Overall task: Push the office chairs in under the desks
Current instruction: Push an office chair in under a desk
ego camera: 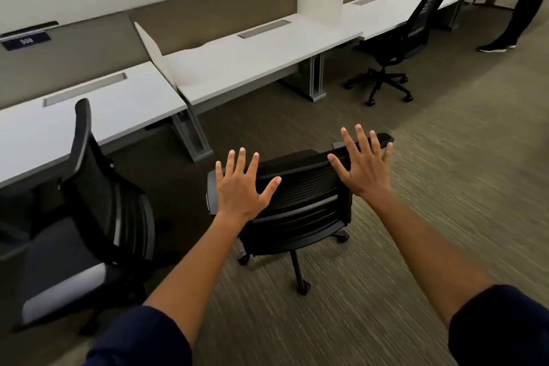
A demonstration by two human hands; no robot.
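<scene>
A black mesh-backed office chair (300, 196) stands on the carpet right in front of me, its back turned to me, out from the middle white desk (252, 62). My left hand (242, 187) is spread flat over the left end of the chair's back top. My right hand (364, 166) is spread wide above the right end. Whether either palm touches the chair I cannot tell. A second black chair (101, 205) stands angled at the left desk (74, 116). A third chair (413, 36) sits at the far desk (383, 12), its seat partly under it.
White divider panels (320, 0) separate the desks along a beige wall. Grey desk legs (316, 80) stand on either side of the middle desk's opening. A person's dark-trousered legs and shoe (505, 36) are at the far right. Open carpet (445, 217) spreads to the right.
</scene>
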